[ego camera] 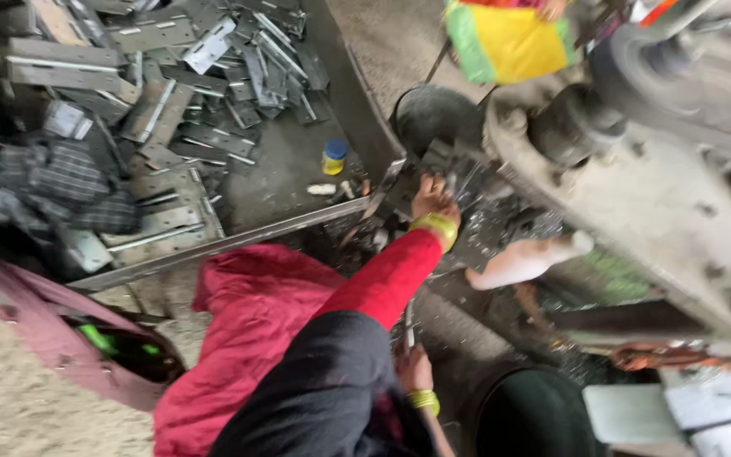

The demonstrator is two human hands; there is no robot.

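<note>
Near: right hand (414,370), grip unclear. Far: left hand (433,200) pinches metal pieces (458,173) beside heavy press (636,161); fingers could be crushed or cut.

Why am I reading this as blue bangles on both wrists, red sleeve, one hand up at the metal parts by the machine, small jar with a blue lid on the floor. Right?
One thing is off: the bangles are yellow, not blue, as the head view shows on both wrists. The rest holds: red sleeve, left hand up at the metal parts by the machine, small jar with a blue lid on the floor.
</note>
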